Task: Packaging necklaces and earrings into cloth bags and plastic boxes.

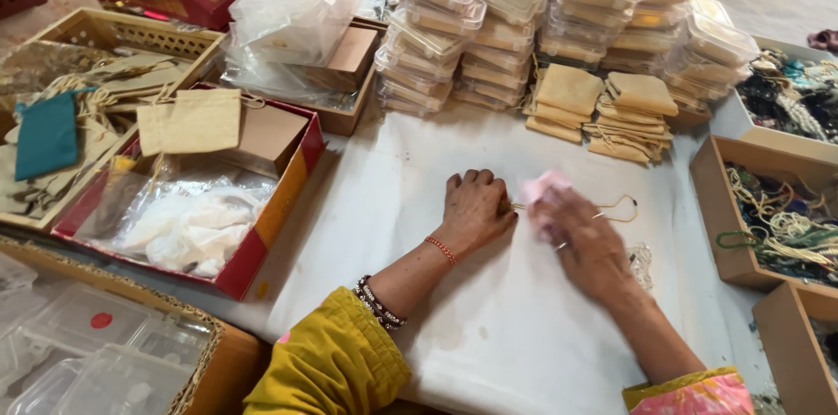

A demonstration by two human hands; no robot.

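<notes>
Both hands lay on the white cloth, working at one thin golden chain. The left hand was curled knuckles-up and pressed down on the chain's near end; its fingertips were hidden under the hand, so how tightly it pinched could not be told. The right hand was blurred, its fingers bent over a small pink cloth that it seemed to hold against the chain, though the blur left that grip uncertain. Beyond the right hand the chain ran out in a loop on the white cloth.

A red thread bracelet sat on the left wrist, dark beaded bangles further up, and a mustard-yellow sleeve covered the forearm. Well behind the hands stood stacks of clear plastic boxes, and just in front of those lay piles of tan cloth pouches. To the left sat a red cardboard box holding plastic bags, with one more tan pouch resting on its far edge. To the right, brown cardboard trays held tangled beaded necklaces.
</notes>
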